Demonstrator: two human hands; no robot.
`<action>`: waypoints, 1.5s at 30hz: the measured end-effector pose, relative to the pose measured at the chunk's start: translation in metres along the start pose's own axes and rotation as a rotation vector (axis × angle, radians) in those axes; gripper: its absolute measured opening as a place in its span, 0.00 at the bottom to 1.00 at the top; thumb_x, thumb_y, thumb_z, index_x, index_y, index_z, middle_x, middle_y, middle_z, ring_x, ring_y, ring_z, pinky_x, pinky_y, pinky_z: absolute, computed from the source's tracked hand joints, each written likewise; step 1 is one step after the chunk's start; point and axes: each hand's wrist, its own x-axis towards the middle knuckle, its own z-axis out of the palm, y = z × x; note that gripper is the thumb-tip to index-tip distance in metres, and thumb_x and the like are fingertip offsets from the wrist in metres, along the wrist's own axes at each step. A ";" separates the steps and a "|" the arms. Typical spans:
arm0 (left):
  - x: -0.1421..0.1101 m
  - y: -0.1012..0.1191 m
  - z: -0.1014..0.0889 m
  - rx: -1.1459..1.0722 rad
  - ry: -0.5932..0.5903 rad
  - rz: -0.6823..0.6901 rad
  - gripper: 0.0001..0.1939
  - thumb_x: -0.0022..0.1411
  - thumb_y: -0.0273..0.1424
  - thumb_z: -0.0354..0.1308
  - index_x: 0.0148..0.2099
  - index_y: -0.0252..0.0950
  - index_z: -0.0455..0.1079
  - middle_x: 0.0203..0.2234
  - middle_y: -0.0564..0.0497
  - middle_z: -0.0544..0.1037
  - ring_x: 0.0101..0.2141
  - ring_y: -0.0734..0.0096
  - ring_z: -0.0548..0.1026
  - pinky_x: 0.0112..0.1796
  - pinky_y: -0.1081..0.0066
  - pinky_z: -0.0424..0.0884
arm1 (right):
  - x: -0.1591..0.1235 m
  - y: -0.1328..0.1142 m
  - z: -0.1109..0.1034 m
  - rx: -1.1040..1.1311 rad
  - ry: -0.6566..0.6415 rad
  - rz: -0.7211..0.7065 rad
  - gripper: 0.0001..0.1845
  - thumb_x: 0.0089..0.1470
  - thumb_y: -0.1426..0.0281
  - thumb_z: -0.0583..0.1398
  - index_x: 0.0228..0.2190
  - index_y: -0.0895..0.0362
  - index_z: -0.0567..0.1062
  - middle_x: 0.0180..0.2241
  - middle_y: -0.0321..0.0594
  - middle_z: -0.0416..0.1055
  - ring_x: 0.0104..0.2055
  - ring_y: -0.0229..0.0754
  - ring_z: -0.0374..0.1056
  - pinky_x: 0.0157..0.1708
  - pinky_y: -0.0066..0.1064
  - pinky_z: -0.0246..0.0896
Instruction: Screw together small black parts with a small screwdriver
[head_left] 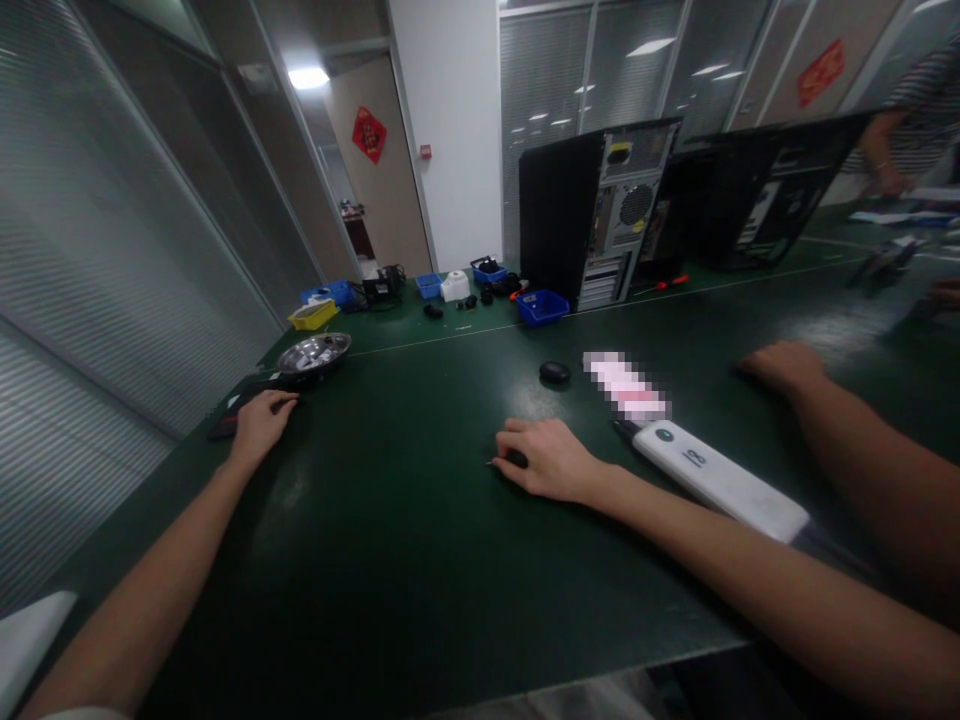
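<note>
My right hand [551, 460] rests on the green table [390, 540], its fingers closed around a small black-handled tool [516, 458]. A thin pale tip sticks out of it to the left; its exact kind is hard to make out. Farther left, my left hand [261, 425] has thumb and fingers pinched together on a small dark piece [283, 404], too small to name. That hand is beside a dark flat pad [223, 428] and just below a round metal dish [315, 353] with small pale pieces inside. A black computer mouse [555, 373] lies beyond my right hand.
A long white device marked 18 [720, 480] lies beside my right forearm. Another person's hand [784, 366] is on the table at right. Computer cases [559, 225], a blue bin [541, 308], a yellow tray [313, 315] and a red screwdriver [673, 282] are farther back.
</note>
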 end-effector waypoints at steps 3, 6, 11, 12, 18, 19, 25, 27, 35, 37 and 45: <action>0.000 0.002 0.000 0.015 0.002 0.034 0.20 0.65 0.40 0.48 0.47 0.35 0.77 0.49 0.42 0.78 0.50 0.54 0.74 0.56 0.57 0.66 | 0.000 0.000 0.000 -0.002 0.000 -0.001 0.11 0.64 0.61 0.59 0.35 0.56 0.75 0.37 0.37 0.70 0.30 0.35 0.62 0.28 0.29 0.47; 0.000 0.003 0.000 0.027 0.004 0.053 0.20 0.65 0.39 0.47 0.46 0.34 0.77 0.48 0.41 0.77 0.50 0.54 0.74 0.56 0.57 0.66 | 0.000 0.000 0.000 -0.006 0.001 0.000 0.11 0.64 0.62 0.59 0.36 0.56 0.75 0.37 0.38 0.70 0.31 0.35 0.62 0.28 0.29 0.47; 0.000 0.005 0.000 0.035 -0.007 0.072 0.20 0.66 0.39 0.46 0.47 0.34 0.76 0.48 0.41 0.77 0.50 0.54 0.73 0.55 0.58 0.67 | 0.000 0.000 0.000 -0.002 -0.001 -0.001 0.11 0.64 0.61 0.59 0.36 0.56 0.75 0.37 0.37 0.70 0.30 0.35 0.61 0.28 0.29 0.47; 0.000 0.005 0.000 0.038 -0.009 0.073 0.21 0.66 0.38 0.46 0.47 0.34 0.76 0.48 0.41 0.76 0.50 0.54 0.73 0.55 0.58 0.67 | 0.000 0.000 0.000 0.000 -0.001 0.000 0.11 0.64 0.61 0.59 0.36 0.56 0.75 0.37 0.37 0.70 0.30 0.35 0.61 0.28 0.29 0.47; 0.001 0.003 0.001 0.046 0.002 0.079 0.21 0.65 0.36 0.46 0.48 0.33 0.77 0.47 0.40 0.76 0.49 0.54 0.73 0.54 0.58 0.68 | 0.000 -0.001 -0.002 0.019 -0.008 -0.004 0.11 0.65 0.62 0.59 0.36 0.56 0.75 0.38 0.37 0.70 0.30 0.34 0.62 0.28 0.28 0.48; 0.001 0.003 0.002 0.048 0.003 0.077 0.20 0.65 0.35 0.46 0.48 0.33 0.77 0.47 0.41 0.76 0.49 0.54 0.73 0.54 0.58 0.68 | 0.000 -0.001 -0.002 0.018 -0.009 -0.004 0.11 0.65 0.62 0.58 0.36 0.56 0.75 0.38 0.37 0.70 0.30 0.34 0.62 0.27 0.28 0.47; -0.001 0.004 0.001 0.096 -0.003 0.060 0.20 0.66 0.36 0.46 0.48 0.35 0.77 0.48 0.42 0.77 0.49 0.53 0.73 0.54 0.58 0.67 | 0.000 0.000 -0.002 0.014 -0.012 -0.009 0.11 0.65 0.62 0.59 0.35 0.56 0.75 0.37 0.37 0.70 0.30 0.34 0.62 0.28 0.29 0.47; -0.003 0.005 0.001 0.122 -0.002 0.053 0.21 0.66 0.37 0.46 0.49 0.34 0.77 0.48 0.41 0.77 0.49 0.51 0.73 0.54 0.56 0.67 | 0.000 0.000 -0.001 0.013 -0.012 -0.008 0.11 0.65 0.61 0.59 0.36 0.55 0.75 0.37 0.37 0.70 0.30 0.34 0.62 0.28 0.29 0.47; -0.003 0.008 0.003 0.166 -0.014 0.060 0.22 0.65 0.35 0.47 0.52 0.29 0.74 0.49 0.37 0.75 0.51 0.50 0.71 0.57 0.55 0.65 | 0.001 0.000 -0.001 0.008 -0.013 -0.016 0.10 0.64 0.61 0.59 0.37 0.55 0.75 0.38 0.36 0.70 0.31 0.35 0.62 0.28 0.29 0.46; -0.003 0.008 0.003 0.166 -0.010 0.051 0.21 0.65 0.36 0.47 0.51 0.29 0.74 0.49 0.38 0.75 0.50 0.51 0.71 0.56 0.56 0.65 | 0.001 0.000 0.000 0.005 -0.013 -0.017 0.10 0.65 0.61 0.59 0.37 0.55 0.75 0.38 0.36 0.70 0.31 0.35 0.62 0.29 0.29 0.46; -0.004 0.009 0.003 0.147 0.002 -0.019 0.19 0.64 0.37 0.50 0.47 0.31 0.76 0.48 0.39 0.75 0.48 0.51 0.73 0.54 0.58 0.68 | 0.000 -0.002 -0.002 0.008 -0.010 -0.011 0.10 0.65 0.62 0.59 0.36 0.55 0.74 0.38 0.37 0.70 0.31 0.35 0.63 0.28 0.29 0.47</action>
